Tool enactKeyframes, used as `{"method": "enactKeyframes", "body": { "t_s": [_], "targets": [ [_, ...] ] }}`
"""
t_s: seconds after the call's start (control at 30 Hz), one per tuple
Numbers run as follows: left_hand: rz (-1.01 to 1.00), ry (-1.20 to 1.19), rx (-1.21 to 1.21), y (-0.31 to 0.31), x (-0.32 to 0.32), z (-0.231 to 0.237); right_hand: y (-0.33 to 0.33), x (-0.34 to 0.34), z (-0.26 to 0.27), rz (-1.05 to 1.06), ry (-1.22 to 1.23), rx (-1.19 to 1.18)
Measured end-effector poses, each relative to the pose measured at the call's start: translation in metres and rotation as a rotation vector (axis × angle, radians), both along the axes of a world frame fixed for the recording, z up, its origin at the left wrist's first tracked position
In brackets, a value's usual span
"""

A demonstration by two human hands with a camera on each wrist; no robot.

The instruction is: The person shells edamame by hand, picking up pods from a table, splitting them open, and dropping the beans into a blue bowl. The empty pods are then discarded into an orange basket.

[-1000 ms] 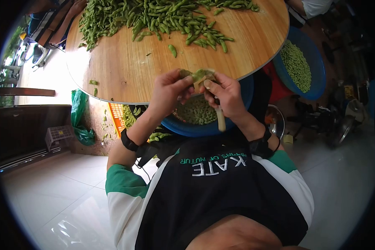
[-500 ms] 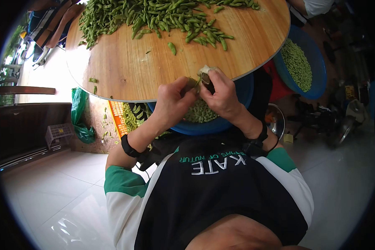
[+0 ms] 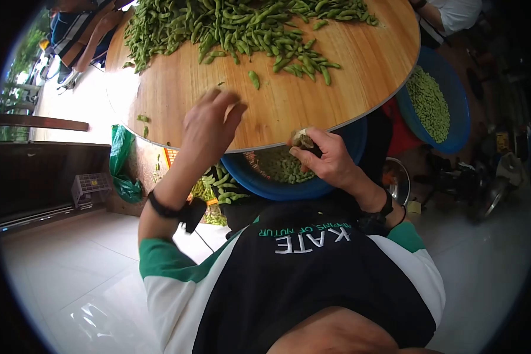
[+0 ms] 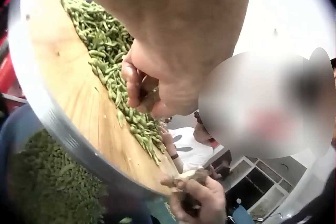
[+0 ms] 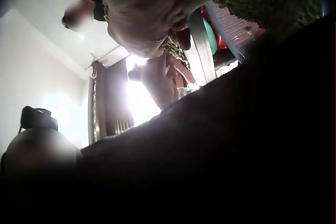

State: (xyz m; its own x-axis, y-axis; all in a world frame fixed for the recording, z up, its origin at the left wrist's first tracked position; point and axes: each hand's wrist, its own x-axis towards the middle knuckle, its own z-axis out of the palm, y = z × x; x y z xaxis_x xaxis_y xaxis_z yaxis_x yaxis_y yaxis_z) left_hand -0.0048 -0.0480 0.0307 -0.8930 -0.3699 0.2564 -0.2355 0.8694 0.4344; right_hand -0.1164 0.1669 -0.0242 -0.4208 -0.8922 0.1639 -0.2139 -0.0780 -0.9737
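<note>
Over the wooden table top (image 3: 360,71), my left hand (image 3: 209,127) is raised with its fingers loosely bent and blurred. The thumb stands apart from the fingers in the head view. Ahead of it lies a heap of green soybean pods (image 3: 230,35), with a single pod (image 3: 253,79) nearer. At the table's front edge, my right hand (image 3: 330,156) grips a small pale-and-brown thing (image 3: 302,139) between curled fingers and thumb; cannot tell what it is. Below that hand, a blue basin (image 3: 265,190) holds shelled green beans (image 3: 286,171).
A second blue basin (image 3: 460,127) with shelled beans stands at the right. An orange basket (image 3: 171,156) and loose pods lie under the table's left side. A green plastic bag (image 3: 124,168) hangs nearby. Other people sit around the table's far side.
The hands were together over the basin, working at a pod. My left hand has since moved away, forward and left over the table, while the right stays near the edge, slightly lower.
</note>
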Motion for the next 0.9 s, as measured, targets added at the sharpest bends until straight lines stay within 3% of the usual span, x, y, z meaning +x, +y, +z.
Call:
{"method": "enactKeyframes", "body": {
  "t_s": [0.03, 0.17, 0.23, 0.27, 0.33, 0.37, 0.43, 0.53, 0.63, 0.73, 0.9],
  "targets": [
    [0.028, 0.090, -0.051, -0.005, -0.021, -0.012, 0.002, -0.001, 0.003, 0.031, -0.206, 0.104],
    [0.127, 0.025, -0.167, -0.030, -0.069, -0.058, 0.007, -0.006, -0.006, -0.010, -0.288, 0.057],
    [0.046, 0.155, -0.100, -0.032, -0.078, -0.065, 0.009, -0.011, -0.009, 0.016, -0.538, 0.046],
    [0.039, 0.151, -0.102, -0.031, -0.078, -0.069, 0.008, -0.012, -0.009, 0.010, -0.543, 0.041],
    [0.010, 0.187, 0.217, -0.014, -0.072, -0.058, 0.001, -0.014, -0.008, -0.035, -0.632, -0.089],
    [-0.003, 0.179, 0.219, -0.003, -0.069, -0.051, -0.003, -0.015, -0.004, -0.065, -0.684, -0.104],
    [-0.004, 0.167, 0.970, 0.019, -0.057, -0.036, -0.010, -0.018, -0.002, -0.086, -0.701, -0.104],
    [-0.063, 0.117, 1.176, 0.038, -0.042, -0.021, -0.016, -0.015, 0.001, -0.088, -0.725, -0.121],
    [-0.065, 0.107, 1.184, 0.041, -0.036, -0.028, -0.016, -0.012, 0.000, 0.034, -0.842, -0.141],
    [-0.054, 0.128, 1.187, 0.044, -0.031, -0.030, -0.011, -0.010, -0.001, 0.069, -0.747, -0.114],
    [-0.030, 0.063, 1.167, 0.044, -0.025, -0.029, -0.013, -0.006, -0.004, 0.098, -0.801, -0.150]
  ]
}}
